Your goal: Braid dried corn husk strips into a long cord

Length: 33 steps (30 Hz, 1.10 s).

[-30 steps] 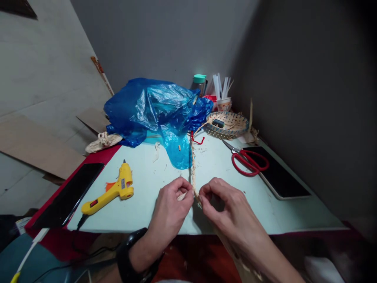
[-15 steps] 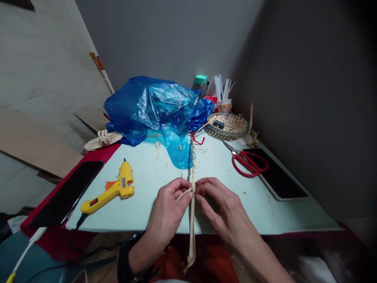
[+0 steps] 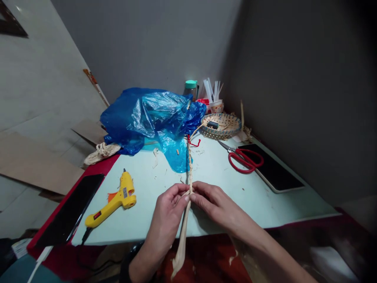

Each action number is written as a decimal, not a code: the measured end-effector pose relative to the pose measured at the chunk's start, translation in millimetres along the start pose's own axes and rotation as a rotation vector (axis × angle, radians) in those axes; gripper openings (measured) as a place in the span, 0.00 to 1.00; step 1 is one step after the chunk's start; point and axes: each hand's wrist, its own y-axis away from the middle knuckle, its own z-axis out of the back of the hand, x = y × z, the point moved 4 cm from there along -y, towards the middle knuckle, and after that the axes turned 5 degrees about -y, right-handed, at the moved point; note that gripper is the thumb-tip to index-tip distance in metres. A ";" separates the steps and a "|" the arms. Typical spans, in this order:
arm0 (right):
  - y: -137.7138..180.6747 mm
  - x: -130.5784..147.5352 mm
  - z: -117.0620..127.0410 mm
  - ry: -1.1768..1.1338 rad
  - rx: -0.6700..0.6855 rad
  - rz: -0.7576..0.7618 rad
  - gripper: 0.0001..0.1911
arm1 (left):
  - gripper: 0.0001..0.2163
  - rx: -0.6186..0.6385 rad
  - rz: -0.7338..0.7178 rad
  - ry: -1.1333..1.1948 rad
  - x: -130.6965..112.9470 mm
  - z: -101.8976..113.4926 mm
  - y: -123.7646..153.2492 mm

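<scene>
- Change, right hand: my right hand [image 3: 219, 202] has closed in—a half second ago its fingertips were more open beside the braid [image 3: 190, 169]; now thumb and forefinger pinch its near end.
- Change, tail: the loose strand [image 3: 182, 237] hung nearly straight down; it now slants towards my left wrist, past the table edge.
- Left hand: my left hand [image 3: 167, 210] pinches the same near end, plus a pale strand angled between thumb and forefinger. The fingertips of both hands almost meet.
- Meaning: I judge the newest crossing to be clamped from both sides, with the tail left free.
- Braid: straw-coloured fibre, narrow and knobbly, running straight ahead from my fingertips to a soft red cord [image 3: 194, 144].
- Loose strand: flat, ribbon-like, broadening towards a ragged tip.
- Ahead of my hands: a thin, glossy, crumpled blue plastic bag [image 3: 147, 114] and, to its right, a round woven basket [image 3: 220, 135].
- Left of my left hand: a yellow hard-bodied glue gun [image 3: 118, 200].
- Beyond my right hand: scissors [image 3: 244, 159]—red looped handles, metal blades.
</scene>
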 end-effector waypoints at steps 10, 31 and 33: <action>9.0 3.6 -1.6 -0.142 -0.157 -0.034 0.14 | 0.08 -0.207 -0.113 -0.511 -13.0 7.7 23.3; 12.8 -3.6 -2.5 -0.678 0.048 0.014 0.14 | 0.08 0.133 -0.096 -0.147 -17.4 -4.9 4.3; 11.1 -1.7 -3.2 -0.673 0.078 0.054 0.14 | 0.07 0.257 0.005 0.018 -6.8 -14.5 -3.4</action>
